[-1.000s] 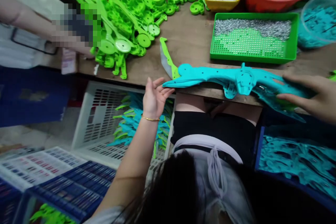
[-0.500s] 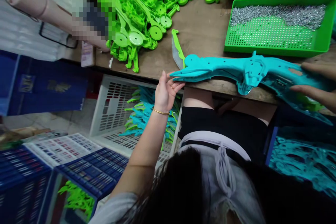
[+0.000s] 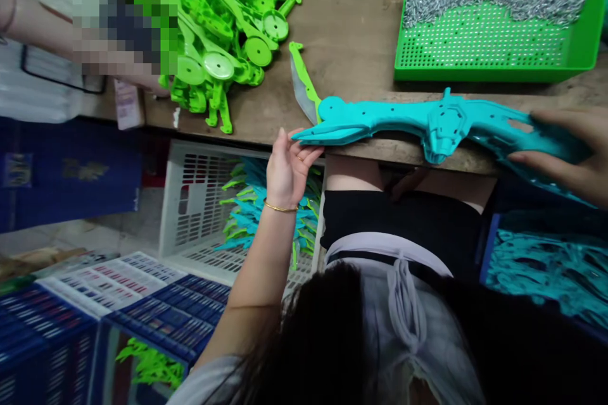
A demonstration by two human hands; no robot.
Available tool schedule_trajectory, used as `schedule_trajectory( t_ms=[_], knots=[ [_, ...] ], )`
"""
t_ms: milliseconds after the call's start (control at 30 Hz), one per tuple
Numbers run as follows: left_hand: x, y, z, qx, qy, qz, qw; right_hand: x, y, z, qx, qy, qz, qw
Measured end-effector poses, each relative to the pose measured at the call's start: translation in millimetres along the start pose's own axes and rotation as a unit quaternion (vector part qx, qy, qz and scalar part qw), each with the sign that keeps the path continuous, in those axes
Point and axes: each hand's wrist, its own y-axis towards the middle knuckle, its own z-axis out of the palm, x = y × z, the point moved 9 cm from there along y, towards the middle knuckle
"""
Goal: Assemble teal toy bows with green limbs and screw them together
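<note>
A long, curved turquoise plastic toy part lies across the front edge of the table, held at both ends. My left hand has its fingers beneath the pointed left tip, with the thumb raised beside it. At the other end, my right hand grips the part between thumb and fingers, partly cut off by the picture's edge. A light green piece with a grey blade-like portion sticks up at the toy part's left end; whether the two are joined I cannot tell.
Loose green plastic parts heap up at the back left. A green tray of small metal screws or pins stands behind the toy part. Below the table are a white crate of turquoise-and-green pieces and a blue bin of turquoise parts. Another person's arm reaches in from the left.
The camera view has shifted, so the table items sit further left and higher. Both hands keep hold of the turquoise toy part, which hardly moves against the table edge.
</note>
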Motion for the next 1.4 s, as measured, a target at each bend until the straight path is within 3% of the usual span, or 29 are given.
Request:
schedule_trajectory(
  t_ms=[233,467,600,667,767,867,967,1033,1100,1200,1300,1333,1400],
  knots=[
    [0,1,-1.8,-0.006,0.031,0.002,1.0,7,8,-10,0.009,0.019,-0.029,0.999],
    [-1,0,0.2,0.006,0.02,0.009,1.0,16,6,1,0.057,0.005,0.001,0.998],
    [-6,-1,-2.8,0.008,0.108,0.029,0.994,18,3,5,0.079,0.001,0.019,0.997],
    [-27,-3,-9.2,-0.026,0.227,0.116,0.967,18,3,6,0.085,0.002,0.015,0.996],
    [-75,-19,-4.4,-0.1,0.41,0.307,0.853,18,3,8,0.086,0.005,0.02,0.996],
    [-104,-37,35.0,-0.079,0.489,0.427,0.757,24,1,10,0.07,0.009,0.018,0.997],
    [-103,-52,109.3,0.042,0.504,0.488,0.712,32,-1,10,0.042,0.021,0.012,0.999],
    [-78,-60,172.9,0.176,0.525,0.48,0.68,33,-3,6,0.021,0.051,0.009,0.998],
    [-34,-70,235.1,0.335,0.556,0.435,0.624,21,-6,-5,-0.004,0.091,0.021,0.996],
    [30,-95,301.9,0.509,0.556,0.381,0.536,-30,-24,-20,-0.04,0.135,0.153,0.978],
    [70,-113,338.6,0.569,0.55,0.366,0.49,-91,-66,-10,-0.024,0.126,0.376,0.918],
    [79,-116,344.9,0.57,0.561,0.365,0.477,-102,-78,-2,-0.016,0.119,0.42,0.9],
    [93,-119,350.2,0.556,0.594,0.366,0.452,-110,-87,13,-0.036,0.117,0.436,0.892]
  ],
)
